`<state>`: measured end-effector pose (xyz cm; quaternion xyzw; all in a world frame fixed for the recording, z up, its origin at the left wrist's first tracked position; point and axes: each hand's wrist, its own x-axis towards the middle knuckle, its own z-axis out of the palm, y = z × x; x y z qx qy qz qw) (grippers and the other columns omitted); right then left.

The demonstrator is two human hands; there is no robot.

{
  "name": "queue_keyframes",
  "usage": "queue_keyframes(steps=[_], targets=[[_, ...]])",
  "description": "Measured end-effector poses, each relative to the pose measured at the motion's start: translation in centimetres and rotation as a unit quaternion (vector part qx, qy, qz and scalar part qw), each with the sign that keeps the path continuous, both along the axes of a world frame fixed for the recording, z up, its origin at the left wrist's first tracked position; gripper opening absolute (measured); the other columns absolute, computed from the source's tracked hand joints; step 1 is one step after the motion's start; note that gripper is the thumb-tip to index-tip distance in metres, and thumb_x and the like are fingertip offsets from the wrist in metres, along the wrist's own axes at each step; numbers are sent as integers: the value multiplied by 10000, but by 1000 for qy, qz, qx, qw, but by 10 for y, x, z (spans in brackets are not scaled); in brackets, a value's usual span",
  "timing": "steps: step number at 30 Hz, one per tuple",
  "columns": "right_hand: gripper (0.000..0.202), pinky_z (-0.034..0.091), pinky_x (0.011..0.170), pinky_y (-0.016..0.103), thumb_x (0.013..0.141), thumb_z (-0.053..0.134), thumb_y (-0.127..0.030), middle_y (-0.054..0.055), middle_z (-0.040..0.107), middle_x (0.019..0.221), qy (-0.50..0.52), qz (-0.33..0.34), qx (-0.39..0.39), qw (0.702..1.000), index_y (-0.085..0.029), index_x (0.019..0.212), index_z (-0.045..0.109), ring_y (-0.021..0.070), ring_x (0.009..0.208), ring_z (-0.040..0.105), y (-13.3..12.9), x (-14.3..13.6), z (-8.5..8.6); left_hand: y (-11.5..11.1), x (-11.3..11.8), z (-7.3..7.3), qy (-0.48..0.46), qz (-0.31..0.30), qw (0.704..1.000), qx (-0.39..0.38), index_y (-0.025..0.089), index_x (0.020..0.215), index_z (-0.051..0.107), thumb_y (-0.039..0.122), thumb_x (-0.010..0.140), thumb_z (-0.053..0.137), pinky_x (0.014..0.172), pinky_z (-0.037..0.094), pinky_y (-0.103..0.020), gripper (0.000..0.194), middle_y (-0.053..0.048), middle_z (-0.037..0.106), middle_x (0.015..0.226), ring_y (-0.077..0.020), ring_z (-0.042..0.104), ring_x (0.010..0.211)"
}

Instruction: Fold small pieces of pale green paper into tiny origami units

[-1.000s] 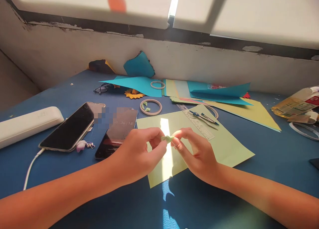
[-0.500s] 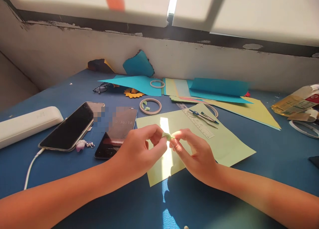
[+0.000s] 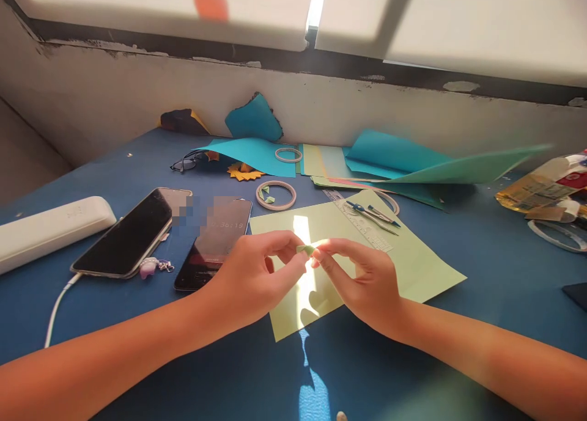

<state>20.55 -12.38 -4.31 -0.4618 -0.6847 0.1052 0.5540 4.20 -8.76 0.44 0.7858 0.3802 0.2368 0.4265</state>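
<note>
My view shows a left hand [image 3: 259, 274] and a right hand [image 3: 364, 280], both bare, each joined to an uncovered forearm. The left forearm [image 3: 123, 347] and the right forearm [image 3: 481, 341] are slim and smooth in outline, widening from bare wrists towards the edges (they are cut off there, so I cannot tell what is worn higher up). The fingers look slender. Sunlight brightens the right hand's fingertips [image 3: 323, 243], and hazy glare softens the right forearm.
</note>
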Motion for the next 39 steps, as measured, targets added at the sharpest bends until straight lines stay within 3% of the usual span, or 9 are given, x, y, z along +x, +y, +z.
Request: queue_keyframes(steps=[6,10,15,18,22,26,33,39], targets=[[147,500,548,224,789,512,-100,29,693,734,-45,47,9,998,-182,815,631,127,621,634,-5,0,6,-3,1,-7,30,13,994,104,169,768,602,223,800,476,442,372,-187,140,10,612,630,-102,544,569],[133,483,544,215,800,500,-94,18,667,697,-82,14,36,996,-180,832,597,115,610,617,-6,-1,6,-2,2,-10,34,33,989,141,174,804,610,204,790,484,469,392,-186,130,9,628,653,-102,559,590],[67,447,480,217,798,512,-148,-13,577,582,-83,0,36,996,-184,749,539,100,511,545,-6,-1,4,-1,2,-7,18,54,994,89,186,808,591,254,793,506,426,348,-179,110,11,609,705,-95,521,588],[49,467,494,212,803,511,-154,-23,562,598,-71,-9,16,997,-189,769,514,90,504,547,-5,-2,4,0,2,-5,5,42,999,18,189,787,587,301,810,493,470,376,-188,148,7,589,727,-107,519,641],[8,502,522,240,819,490,-186,-10,562,656,9,36,-86,996,-188,820,483,102,537,578,-4,-3,6,2,2,-4,-31,19,998,-48,191,778,578,326,814,494,597,426,-226,163,4,586,745,-135,548,743],[61,504,554,262,819,470,-177,-4,572,651,39,95,-112,988,-188,768,499,106,554,568,-6,-3,9,4,2,-5,-45,18,998,-44,207,810,570,332,824,479,557,389,-221,156,10,582,740,-136,546,749],[37,496,556,277,807,528,-203,-4,559,694,68,73,-113,989,-198,844,526,107,566,560,-4,-1,5,3,2,-7,-30,24,999,-35,198,740,590,307,794,508,561,388,-226,147,19,573,692,-123,531,691],[97,496,502,242,849,491,-264,-21,552,638,105,136,-158,972,-197,785,518,93,524,576,0,-1,8,8,2,-1,-98,-29,970,-222,166,668,605,268,747,543,459,327,-192,143,8,567,612,-92,472,567]])
